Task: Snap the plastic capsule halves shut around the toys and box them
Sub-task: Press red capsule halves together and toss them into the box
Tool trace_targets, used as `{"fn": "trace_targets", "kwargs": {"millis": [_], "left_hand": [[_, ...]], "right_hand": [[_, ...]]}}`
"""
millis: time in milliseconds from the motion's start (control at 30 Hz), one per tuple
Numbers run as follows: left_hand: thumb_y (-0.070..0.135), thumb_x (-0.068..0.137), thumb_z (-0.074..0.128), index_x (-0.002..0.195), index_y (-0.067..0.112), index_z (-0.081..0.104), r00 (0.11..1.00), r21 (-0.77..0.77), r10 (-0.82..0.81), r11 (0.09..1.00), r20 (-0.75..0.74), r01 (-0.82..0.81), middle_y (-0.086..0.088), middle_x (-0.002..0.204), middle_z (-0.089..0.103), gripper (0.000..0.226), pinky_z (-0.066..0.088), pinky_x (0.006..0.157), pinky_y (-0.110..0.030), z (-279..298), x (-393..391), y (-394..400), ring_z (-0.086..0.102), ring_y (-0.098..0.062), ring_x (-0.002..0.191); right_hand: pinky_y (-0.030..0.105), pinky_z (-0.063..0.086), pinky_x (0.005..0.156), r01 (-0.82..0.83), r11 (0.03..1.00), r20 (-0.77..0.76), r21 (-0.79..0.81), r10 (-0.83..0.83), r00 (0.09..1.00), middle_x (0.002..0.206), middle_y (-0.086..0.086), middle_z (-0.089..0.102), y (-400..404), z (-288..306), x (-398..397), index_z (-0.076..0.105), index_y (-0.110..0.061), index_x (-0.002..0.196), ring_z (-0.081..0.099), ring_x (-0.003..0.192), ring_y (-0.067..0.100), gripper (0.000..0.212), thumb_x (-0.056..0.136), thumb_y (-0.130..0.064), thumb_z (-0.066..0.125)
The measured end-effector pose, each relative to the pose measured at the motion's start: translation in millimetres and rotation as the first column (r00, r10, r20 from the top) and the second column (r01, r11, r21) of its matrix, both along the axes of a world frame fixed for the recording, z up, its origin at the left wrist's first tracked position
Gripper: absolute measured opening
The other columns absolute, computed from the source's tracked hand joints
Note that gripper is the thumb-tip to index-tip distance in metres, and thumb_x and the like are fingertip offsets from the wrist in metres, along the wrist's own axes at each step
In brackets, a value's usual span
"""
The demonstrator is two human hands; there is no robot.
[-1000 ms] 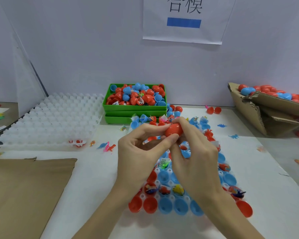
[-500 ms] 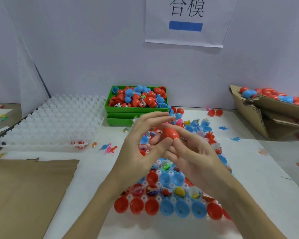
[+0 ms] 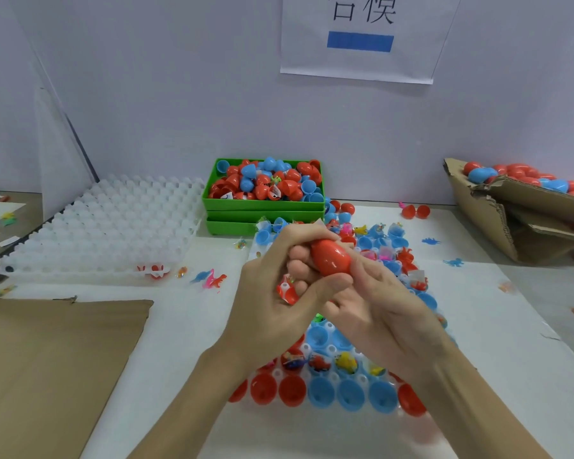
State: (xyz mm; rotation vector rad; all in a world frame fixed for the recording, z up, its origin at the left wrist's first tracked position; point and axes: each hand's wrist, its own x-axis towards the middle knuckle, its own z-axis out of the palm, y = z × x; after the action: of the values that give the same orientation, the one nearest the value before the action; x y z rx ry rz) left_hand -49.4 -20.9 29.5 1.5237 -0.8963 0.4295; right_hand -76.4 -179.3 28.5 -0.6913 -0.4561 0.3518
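A closed red capsule (image 3: 331, 257) is held above the table between both hands. My left hand (image 3: 279, 303) curls round its left end, thumb under it, and also keeps a red-and-white piece (image 3: 287, 290) in the palm. My right hand (image 3: 383, 309) grips the capsule from the right and below. Under the hands lies a white holder tray (image 3: 332, 351) with red and blue capsule halves, some holding small toys (image 3: 345, 361). A cardboard box (image 3: 497, 210) with closed capsules stands at the right.
A green bin (image 3: 262, 207) of loose red and blue halves stands at the back centre. An empty white cell tray (image 3: 103, 233) is at the left, flat cardboard (image 3: 47, 359) at the near left. Small toys (image 3: 212, 278) lie scattered on the white table.
The capsule, first pinched upright between the fingertips, now lies tilted and deeper in both hands. The hands have stayed over the holder tray.
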Motion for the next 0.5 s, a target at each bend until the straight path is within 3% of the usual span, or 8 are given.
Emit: {"fn": "trace_targets", "kwargs": {"millis": [267,500], "left_hand": [[0.029,0.102,0.060,0.134,0.017,0.060,0.998,0.051,0.052,0.997,-0.021,-0.051,0.007,0.117,0.069,0.034,0.059,0.087,-0.031,-8.4,3.7,-2.3,0.070,-0.017,0.102],[0.032,0.105,0.056,0.135,0.014,0.061,0.997,0.052,0.072,0.996,-0.012,-0.071,0.010,0.113,0.069,0.036,0.055,0.077,-0.017,-10.2,3.2,-3.9,0.069,-0.013,0.091]], "right_hand": [[0.037,0.049,0.110,0.092,0.995,-0.032,-0.024,-0.093,0.995,0.115,0.010,0.068,7.4,-4.1,3.5,0.061,-0.001,0.136,0.067,0.111,0.021,0.049,0.093,-0.021,0.074],[0.037,0.050,0.106,0.182,0.980,-0.011,-0.077,-0.183,0.983,0.113,0.012,0.067,9.9,-6.8,2.7,0.063,-0.001,0.132,0.058,0.118,0.030,0.055,0.088,-0.028,0.080]]}}
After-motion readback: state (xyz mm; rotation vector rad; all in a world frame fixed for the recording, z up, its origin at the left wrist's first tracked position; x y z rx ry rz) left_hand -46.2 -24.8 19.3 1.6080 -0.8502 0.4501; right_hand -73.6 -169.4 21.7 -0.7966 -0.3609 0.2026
